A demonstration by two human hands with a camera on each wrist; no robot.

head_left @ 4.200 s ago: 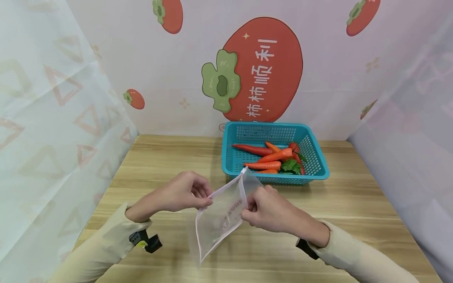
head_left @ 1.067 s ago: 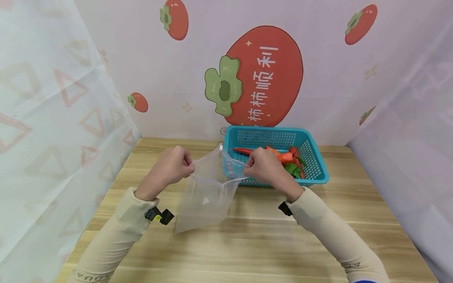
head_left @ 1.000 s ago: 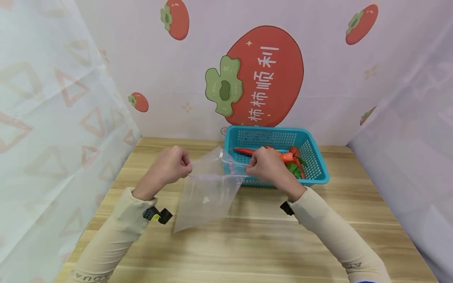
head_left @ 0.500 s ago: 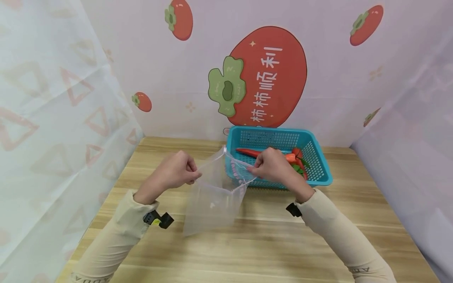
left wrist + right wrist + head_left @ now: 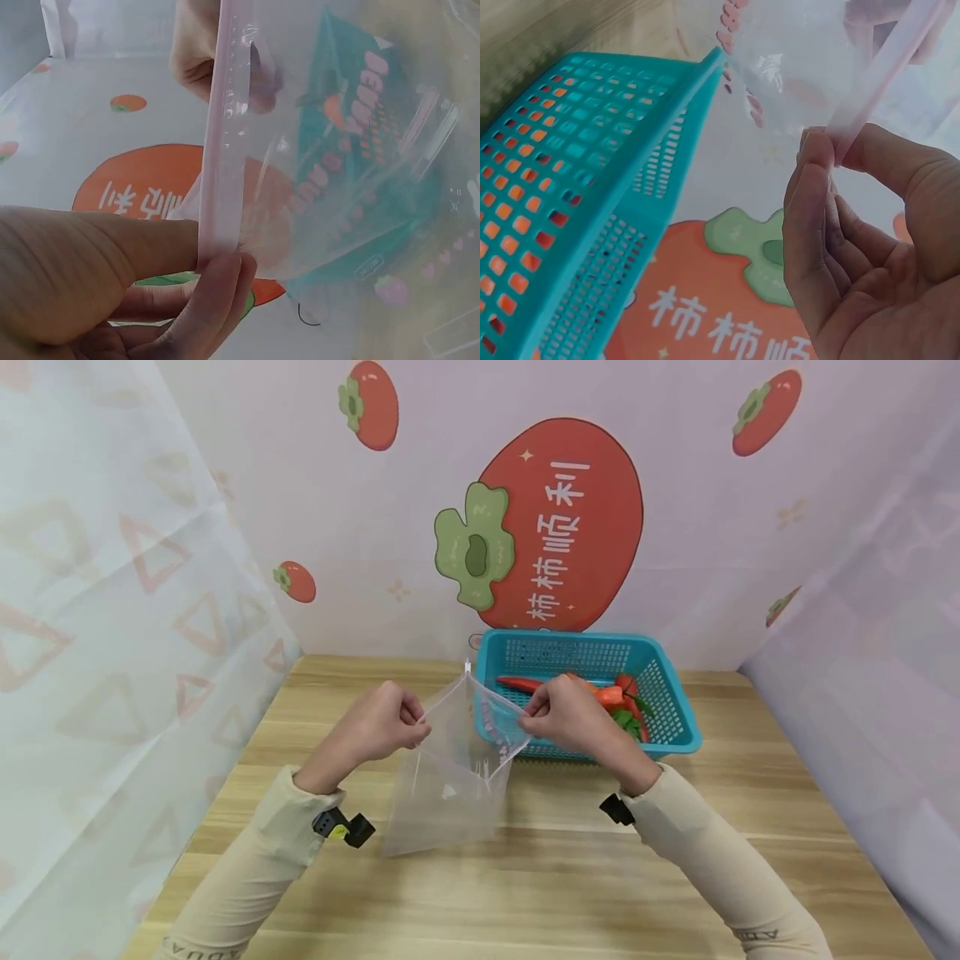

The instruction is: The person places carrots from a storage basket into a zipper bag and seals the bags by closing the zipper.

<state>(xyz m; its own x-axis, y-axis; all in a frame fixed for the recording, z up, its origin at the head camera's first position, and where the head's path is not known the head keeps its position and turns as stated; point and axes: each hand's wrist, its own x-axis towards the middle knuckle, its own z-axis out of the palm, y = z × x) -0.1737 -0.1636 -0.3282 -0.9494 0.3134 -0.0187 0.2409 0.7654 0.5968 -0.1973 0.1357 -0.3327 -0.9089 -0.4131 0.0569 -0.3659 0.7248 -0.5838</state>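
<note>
Clear zip bag [image 5: 450, 806] is located between the two hands, its mouth spread into a diamond and its body hanging down on the near side of them. Left hand [image 5: 378, 725]: thumb and fingers pinch the left side of the mouth along the pale pink seal strip. Right hand [image 5: 568, 714]: thumb and forefinger pinch the opposite side of the same strip. Slider [image 5: 468, 667] sits at the far corner of the mouth, beyond both hands. Pink printing is noted on the bag wall toward the right hand. Whether the lower edge touches the bench [image 5: 540, 893] cannot be determined.

Blue perforated basket [image 5: 570, 652] stands on the bench beyond the right hand, which partly hides it from the head view. Contents observed: a long red pepper [image 5: 517, 683] to the left of the right hand; an orange carrot [image 5: 609, 697] and green leaves [image 5: 626, 722] to its right. Bag overlaps the basket's left end in view; contact is not determinable.
</note>
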